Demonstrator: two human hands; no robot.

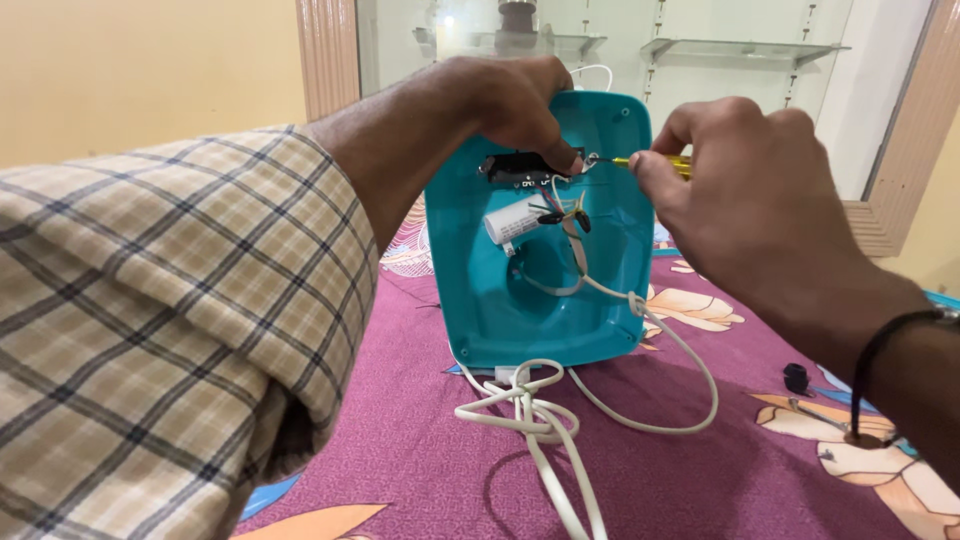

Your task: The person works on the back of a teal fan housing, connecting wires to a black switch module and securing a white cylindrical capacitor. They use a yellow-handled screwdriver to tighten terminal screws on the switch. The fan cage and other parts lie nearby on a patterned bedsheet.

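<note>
Above the purple floral cloth (420, 450), left hand (515, 95) clamps the teal housing (545, 300) top; right hand (745, 175) pinches a yellow screwdriver (655, 163). Glass shelves (740, 48) far behind.

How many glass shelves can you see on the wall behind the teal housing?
2. One glass shelf sits upper centre, above the left hand; the other is upper right, above the right hand. More may be hidden behind the teal housing and hands.

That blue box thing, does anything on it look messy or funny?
Yes. The teal casing stands open, with coloured wires and a white cylinder showing. Its white cord lies knotted on the purple cloth. Nothing looks broken.
</note>
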